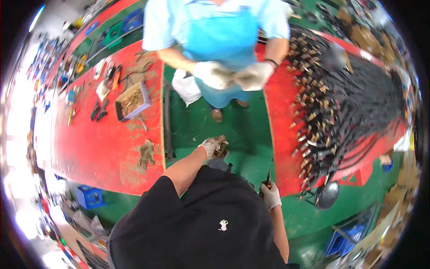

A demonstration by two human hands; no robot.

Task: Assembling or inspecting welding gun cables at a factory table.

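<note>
My left hand (212, 146), in a white knit glove with soiled fingers, is held out in front of my body over the green floor. Its fingers curl around a small dark and shiny thing (220, 149) whose kind I cannot make out. Low at my right side, my gloved right hand (271, 196) is closed on a hand tool (268, 181) with a dark pointed tip and a bit of orange on its handle. The tip points up and away from me. The red table's corner lies close to this hand.
A co-worker in a blue apron (224, 40) faces me, gloved hands together. The left red table (89, 148) bears an open box of small brass-coloured parts (133, 102), tools and a dirty glove (146, 154). Many black cables with metal ends (349, 103) cover the right table. A white bag (186, 87) stands between.
</note>
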